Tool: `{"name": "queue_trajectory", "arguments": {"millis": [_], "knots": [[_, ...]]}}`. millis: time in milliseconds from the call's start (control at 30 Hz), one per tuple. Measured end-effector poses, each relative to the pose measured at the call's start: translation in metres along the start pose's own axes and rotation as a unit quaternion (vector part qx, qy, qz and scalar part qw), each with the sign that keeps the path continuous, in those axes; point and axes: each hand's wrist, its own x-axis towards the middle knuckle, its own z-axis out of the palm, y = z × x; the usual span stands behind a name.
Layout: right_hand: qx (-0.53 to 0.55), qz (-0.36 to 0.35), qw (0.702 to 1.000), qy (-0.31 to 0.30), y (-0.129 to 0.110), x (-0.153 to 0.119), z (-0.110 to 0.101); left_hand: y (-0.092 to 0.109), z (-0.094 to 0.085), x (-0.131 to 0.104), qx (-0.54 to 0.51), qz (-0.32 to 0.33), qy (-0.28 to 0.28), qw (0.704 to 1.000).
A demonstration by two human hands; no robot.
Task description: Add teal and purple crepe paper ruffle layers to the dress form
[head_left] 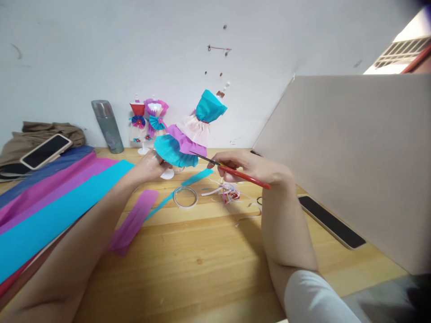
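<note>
A small dress form (226, 86) wears a crepe paper dress (195, 128) with a turquoise top and white, purple and turquoise ruffles. It is tilted to the right above the table. My left hand (153, 163) is closed under the lowest ruffle, around the form's stand, whose white base (167, 174) shows below; the fingers are partly hidden. In my right hand (242, 163) is a pair of scissors (242, 174) with red handles. Their dark tips point left, at the edge of the purple ruffle, and whether they touch it I cannot tell.
Two more dressed forms (143, 119) and a flask (108, 128) stand by the wall. Crepe paper sheets (67, 208) lie left, beside a phone (46, 151). A tape roll (185, 197), paper strips (136, 220) and scraps (230, 192) lie mid-table. Another phone (332, 220) lies right, beside a pale panel (353, 157).
</note>
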Motion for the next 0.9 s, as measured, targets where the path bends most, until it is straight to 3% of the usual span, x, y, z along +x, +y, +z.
{"name": "queue_trajectory", "arguments": {"millis": [233,900], "knots": [[0.058,-0.017,0.998,-0.007,0.001,0.000,0.000,-0.008,0.001,0.002,0.025,0.008,0.007,1.000],[-0.003,0.004,1.000,-0.006,0.000,0.002,0.001,-0.010,0.004,0.005,0.040,0.049,0.000,0.998]]}}
